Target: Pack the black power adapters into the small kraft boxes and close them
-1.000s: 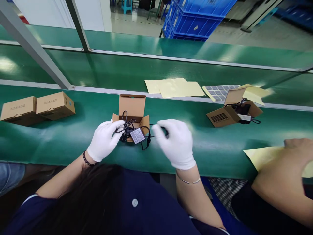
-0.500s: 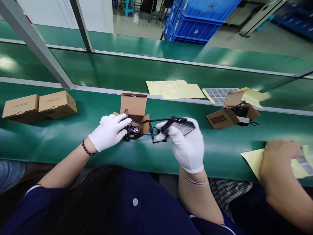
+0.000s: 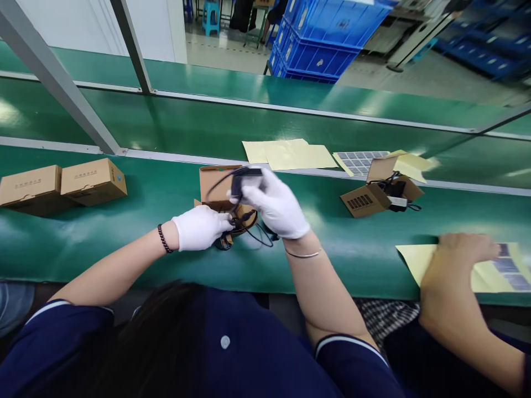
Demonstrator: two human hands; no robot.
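Observation:
In front of me an open cardboard box point(image 3: 219, 179) stands with its lid raised, black cables gathered at its mouth. My right hand point(image 3: 280, 207), in a white glove, is closed on a black power adapter point(image 3: 245, 179) with a pale label, held above the box; motion blurs it slightly. A thin black cable point(image 3: 259, 237) loops out below this hand toward the counter. At the box's left front, my gloved left hand point(image 3: 201, 226) pinches a bunch of black cable point(image 3: 237, 223) with its fingertips. What lies inside the box is mostly hidden.
Two closed cardboard boxes point(image 3: 93, 181) sit at the left. Right of centre is another open box point(image 3: 367, 200) with cables and an adapter. Yellow sheets point(image 3: 290, 153) lie along the rail. A co-worker's hand point(image 3: 460, 254) rests on a label sheet point(image 3: 508, 268) at the right.
My right hand has carried the adapter left and up, from beside the box to over it. My left hand has shifted slightly right and now grips the cables. The view has turned slightly.

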